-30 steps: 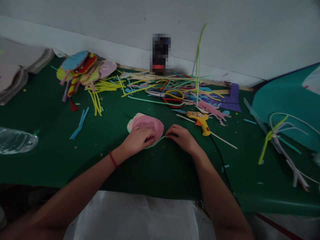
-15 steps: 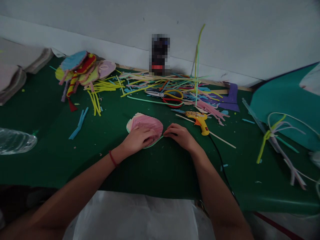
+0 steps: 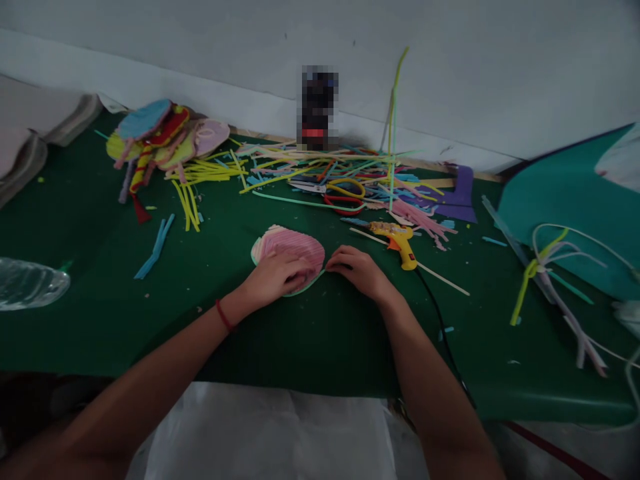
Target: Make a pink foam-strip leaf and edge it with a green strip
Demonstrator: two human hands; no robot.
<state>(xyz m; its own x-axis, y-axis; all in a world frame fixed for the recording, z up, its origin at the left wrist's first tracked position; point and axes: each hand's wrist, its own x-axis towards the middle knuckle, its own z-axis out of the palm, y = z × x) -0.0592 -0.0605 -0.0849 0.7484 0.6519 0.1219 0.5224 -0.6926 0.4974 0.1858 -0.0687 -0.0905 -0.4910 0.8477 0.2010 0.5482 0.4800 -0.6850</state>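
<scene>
A pink striped, rounded foam piece (image 3: pixel 293 248) lies on the green table cover (image 3: pixel 310 333) in front of me. My left hand (image 3: pixel 274 277) rests on its near edge with the fingers bent and pressed down on it. My right hand (image 3: pixel 357 270) sits just right of the piece, its fingertips pinched on a thin light-green strip (image 3: pixel 320 274) that runs along the piece's lower right rim. A red band circles my left wrist.
A yellow glue gun (image 3: pixel 400 241) with a black cord lies right of my right hand. Behind it are scissors (image 3: pixel 340 193) in a heap of coloured foam strips. Finished foam shapes (image 3: pixel 160 137) are piled at back left, a clear plastic bottle (image 3: pixel 30 283) at left, teal sheet (image 3: pixel 565 207) at right.
My right hand has slid slightly left along the strip toward the pink piece. The left hand stays pressed on the piece.
</scene>
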